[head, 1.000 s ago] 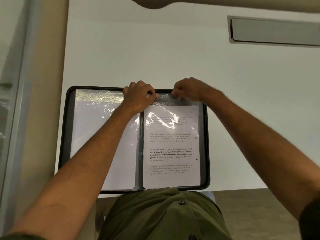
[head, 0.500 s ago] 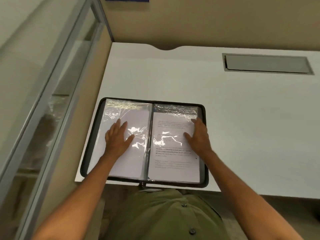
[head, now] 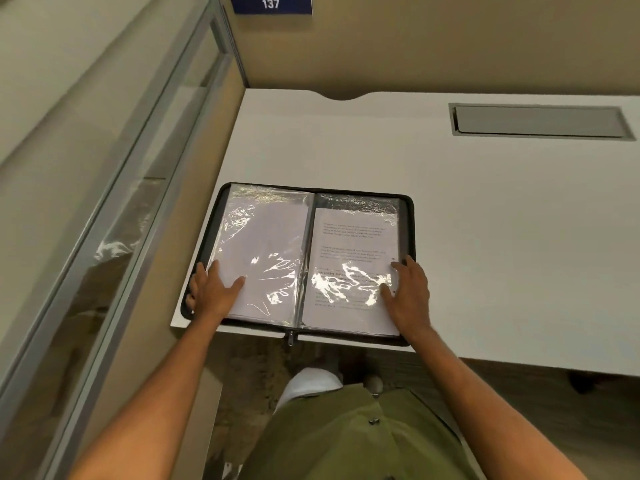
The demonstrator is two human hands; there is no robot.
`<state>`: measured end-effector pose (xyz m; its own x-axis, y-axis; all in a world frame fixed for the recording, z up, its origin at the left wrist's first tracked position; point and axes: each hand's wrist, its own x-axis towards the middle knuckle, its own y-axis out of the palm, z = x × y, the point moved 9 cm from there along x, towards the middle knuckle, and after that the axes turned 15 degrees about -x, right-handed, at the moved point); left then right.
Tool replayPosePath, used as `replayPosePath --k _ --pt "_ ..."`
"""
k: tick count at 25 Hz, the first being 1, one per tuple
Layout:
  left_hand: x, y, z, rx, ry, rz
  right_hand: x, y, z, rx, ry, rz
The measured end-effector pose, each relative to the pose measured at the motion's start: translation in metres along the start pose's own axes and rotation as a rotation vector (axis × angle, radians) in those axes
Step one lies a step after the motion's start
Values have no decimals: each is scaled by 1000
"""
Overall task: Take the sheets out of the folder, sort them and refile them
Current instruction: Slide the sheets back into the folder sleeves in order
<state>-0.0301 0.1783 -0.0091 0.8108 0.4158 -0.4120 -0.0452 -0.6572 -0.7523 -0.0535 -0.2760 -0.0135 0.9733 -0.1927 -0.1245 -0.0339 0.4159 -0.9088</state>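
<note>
A black zip folder [head: 408,216] lies open at the near left corner of the white desk [head: 502,237]. Its left clear sleeve holds a blank-side sheet [head: 263,244]. A printed sheet [head: 353,244] sits in the right sleeve. My left hand [head: 211,292] rests flat on the lower left corner of the left sleeve, with fingers spread. On the lower right edge of the printed page, my right hand [head: 408,292] lies flat with straight fingers. Neither hand grips anything.
A grey cable hatch [head: 540,121] is set into the desk at the far right. A glass partition [head: 114,188] runs along the left side. A tan wall panel with a blue "137" sign [head: 270,3] stands behind the desk. The folder's zip pull [head: 290,337] hangs over the near edge.
Both hands left the top of the right sleeve, where they were pinching it, and slid down the pages to the folder's lower corners. The camera view pulled back and tilted up.
</note>
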Motion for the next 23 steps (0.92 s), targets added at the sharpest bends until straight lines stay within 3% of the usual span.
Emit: replayPosePath --k 6,12,23 --pt "2 -6 -1 -86 -109 -85 -17 -8 -24 210 184 -31" --pt "14 -17 -6 -40 -143 -112 -6 -7 -51 616 550 66" --pt "23 -20 -3 -136 -300 -191 3 1 -50 596 578 65"
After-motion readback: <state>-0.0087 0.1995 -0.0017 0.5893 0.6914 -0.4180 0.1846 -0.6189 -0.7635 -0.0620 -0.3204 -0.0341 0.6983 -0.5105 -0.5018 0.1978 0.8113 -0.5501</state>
